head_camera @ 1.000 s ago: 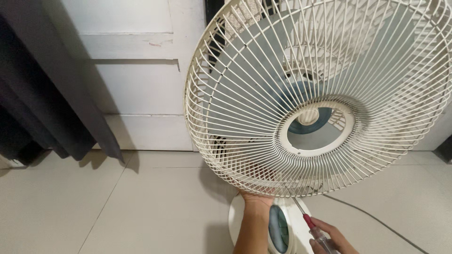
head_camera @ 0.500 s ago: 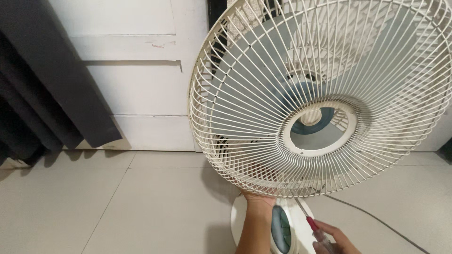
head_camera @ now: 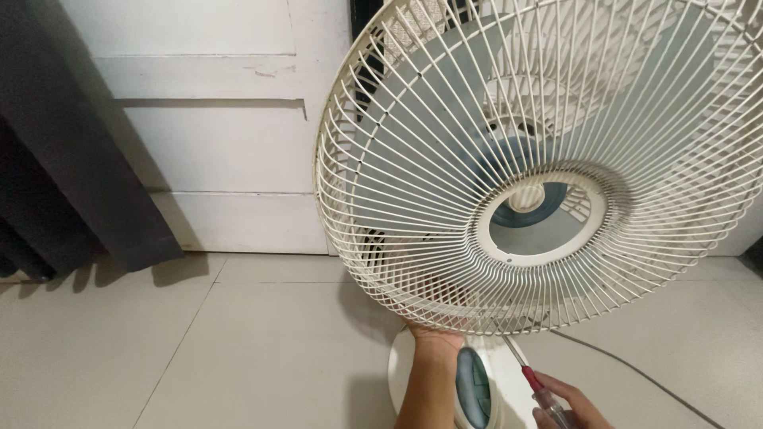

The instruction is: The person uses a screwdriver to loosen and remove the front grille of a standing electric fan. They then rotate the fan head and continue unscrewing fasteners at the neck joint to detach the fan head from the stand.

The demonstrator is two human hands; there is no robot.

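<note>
Screwdriver (head_camera: 534, 380), red-collared with a clear handle, is gripped by the closed fingers of the right hand (head_camera: 568, 405); its metal tip points up at the lower rim of the white fan guard (head_camera: 413, 238). Left hand (head_camera: 433, 338) reaches under that rim, its finger position hidden. Fan base (head_camera: 485, 385) stands on the tiled floor (head_camera: 238, 349).

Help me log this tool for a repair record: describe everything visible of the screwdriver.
The screwdriver has a thin bare metal shaft, a red collar and a clear, plastic-looking handle. It slants up and left, its tip reaching the bottom rim of the cream wire fan guard, just above the fan's round base; the exact contact point is hidden. The right hand grips its handle at the lower frame edge, where the handle's end is cut off. The left hand does not touch it.
</note>
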